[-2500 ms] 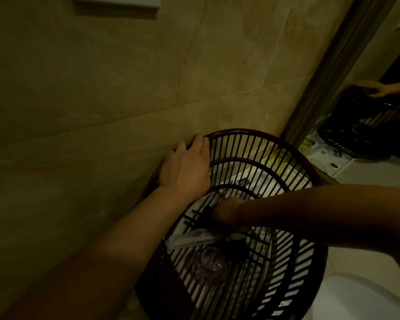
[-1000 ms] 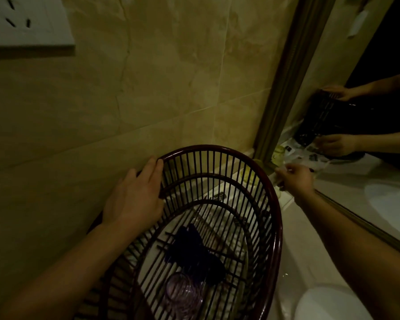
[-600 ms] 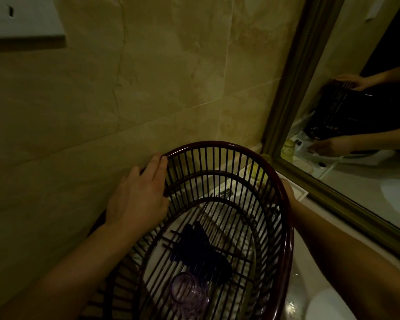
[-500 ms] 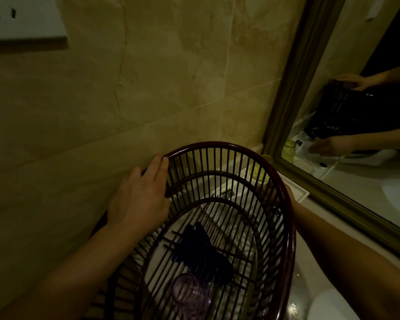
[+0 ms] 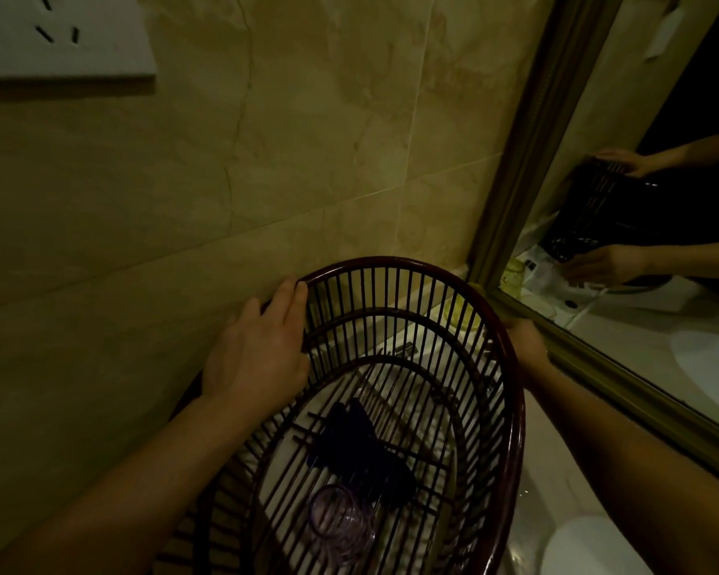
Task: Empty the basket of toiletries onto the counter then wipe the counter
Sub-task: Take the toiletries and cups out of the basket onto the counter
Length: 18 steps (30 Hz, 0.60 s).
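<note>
While the left hand (image 5: 258, 359) grips the wall-side rim of the slatted basket (image 5: 513, 408), the right hand (image 5: 524, 340) lies against the opposite side. Its fingers are hidden, so its hold cannot be told. The basket tilts over the pale bench (image 5: 557, 516) between tiled wall (image 5: 308, 159) and mirror (image 5: 640, 317), holding a dark item (image 5: 358, 446) and purple bands (image 5: 341, 527).
</note>
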Each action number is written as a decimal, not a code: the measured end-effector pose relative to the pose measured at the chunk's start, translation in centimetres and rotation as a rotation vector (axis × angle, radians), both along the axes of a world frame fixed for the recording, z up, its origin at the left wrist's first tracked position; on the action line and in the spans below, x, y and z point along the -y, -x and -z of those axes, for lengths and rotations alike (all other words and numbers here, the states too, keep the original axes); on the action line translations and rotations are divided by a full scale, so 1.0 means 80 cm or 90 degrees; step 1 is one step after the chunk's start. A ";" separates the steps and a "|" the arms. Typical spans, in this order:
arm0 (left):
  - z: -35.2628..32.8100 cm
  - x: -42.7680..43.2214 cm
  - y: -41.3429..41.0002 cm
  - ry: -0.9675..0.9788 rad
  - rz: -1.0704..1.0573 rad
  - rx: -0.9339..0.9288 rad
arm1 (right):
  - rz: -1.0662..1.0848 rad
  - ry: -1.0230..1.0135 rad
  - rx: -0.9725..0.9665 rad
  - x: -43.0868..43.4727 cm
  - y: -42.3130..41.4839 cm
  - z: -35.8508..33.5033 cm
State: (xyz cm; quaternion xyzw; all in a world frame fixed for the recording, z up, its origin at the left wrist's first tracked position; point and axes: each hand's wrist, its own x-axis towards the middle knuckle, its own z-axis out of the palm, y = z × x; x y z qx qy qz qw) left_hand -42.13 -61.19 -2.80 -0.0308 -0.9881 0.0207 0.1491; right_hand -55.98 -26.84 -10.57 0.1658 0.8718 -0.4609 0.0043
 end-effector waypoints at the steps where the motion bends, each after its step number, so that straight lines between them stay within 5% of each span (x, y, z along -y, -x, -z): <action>1: 0.001 0.000 0.001 0.001 0.001 -0.002 | 0.002 0.034 -0.010 -0.003 -0.003 -0.010; 9: 0.002 0.002 0.004 -0.002 0.008 0.004 | -0.095 0.229 -0.118 -0.010 -0.041 -0.134; 18: -0.003 0.000 0.001 -0.014 0.006 0.009 | -0.430 -0.096 -0.164 0.098 -0.121 -0.257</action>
